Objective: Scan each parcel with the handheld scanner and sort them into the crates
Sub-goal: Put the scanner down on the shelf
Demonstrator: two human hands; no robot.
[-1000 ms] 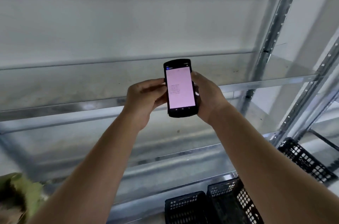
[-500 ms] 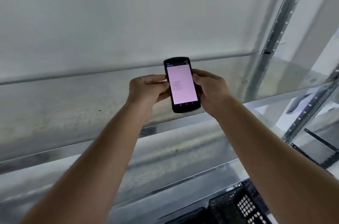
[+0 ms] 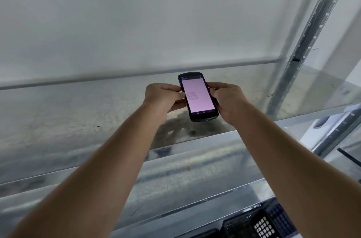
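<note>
Scanner (image 3: 198,97): gripped at both edges, screen lit, above shelf (image 3: 78,116).
Left hand (image 3: 162,99): fingers clasped it.
Right hand (image 3: 227,99): likewise.

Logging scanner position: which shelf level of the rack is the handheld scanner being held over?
The upper shelf, at hand height. Both hands hold the scanner over it; the lower shelf lies beneath the forearms.

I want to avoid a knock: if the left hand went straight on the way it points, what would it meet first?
The left hand, gripping the scanner, points forward and slightly down. It would probably meet the metal shelf surface first, then the wall behind; depth is unclear.
</note>
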